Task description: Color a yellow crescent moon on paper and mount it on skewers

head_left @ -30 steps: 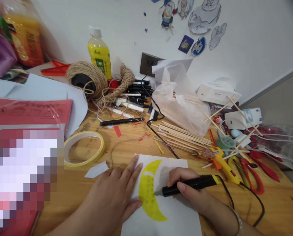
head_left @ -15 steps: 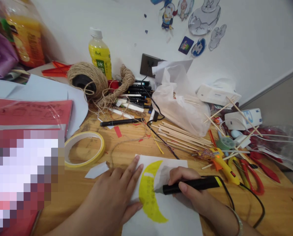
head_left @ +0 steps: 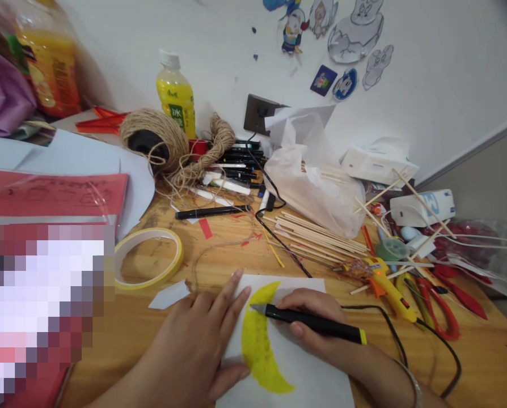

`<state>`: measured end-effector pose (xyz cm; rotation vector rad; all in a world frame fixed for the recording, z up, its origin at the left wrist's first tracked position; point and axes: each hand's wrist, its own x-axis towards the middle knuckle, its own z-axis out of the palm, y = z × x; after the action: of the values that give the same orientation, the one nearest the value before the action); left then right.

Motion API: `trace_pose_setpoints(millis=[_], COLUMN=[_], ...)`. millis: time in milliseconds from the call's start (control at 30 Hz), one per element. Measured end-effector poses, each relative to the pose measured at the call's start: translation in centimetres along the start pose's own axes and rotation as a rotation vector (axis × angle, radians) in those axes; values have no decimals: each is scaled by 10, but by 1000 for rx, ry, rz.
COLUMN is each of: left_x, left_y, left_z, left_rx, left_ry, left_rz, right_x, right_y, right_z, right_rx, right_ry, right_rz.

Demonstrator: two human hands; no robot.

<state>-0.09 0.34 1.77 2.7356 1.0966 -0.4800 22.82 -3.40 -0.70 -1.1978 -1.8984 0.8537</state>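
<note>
A white sheet of paper lies on the wooden table, bearing a yellow crescent moon with faint small marks inside it. My left hand rests on the sheet's left side, fingers stretched out beside the crescent's left edge. In my right hand is a black marker with a yellow end. Its grey tip touches the upper part of the yellow shape. The thumb and fingers are closed around the marker's barrel.
A roll of yellow tape and a white paper scrap lie left of the sheet. Wooden sticks, a yellow glue gun and red-handled pliers lie to the right. Twine, pens and a drink bottle stand behind.
The marker's tip has moved up and left onto the top part of the crescent. A white gap there is now yellow. My left hand stays about where it was.
</note>
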Motion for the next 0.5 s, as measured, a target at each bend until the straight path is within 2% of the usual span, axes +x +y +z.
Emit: trace_pose_setpoints(millis=[500], left_x=[0], left_y=[0], left_z=[0], left_rx=[17], left_ry=[-25], left_rz=[10], right_x=[0], right_y=[-1], right_z=[-1], right_rx=[1], right_ry=[-16], right_rz=[46])
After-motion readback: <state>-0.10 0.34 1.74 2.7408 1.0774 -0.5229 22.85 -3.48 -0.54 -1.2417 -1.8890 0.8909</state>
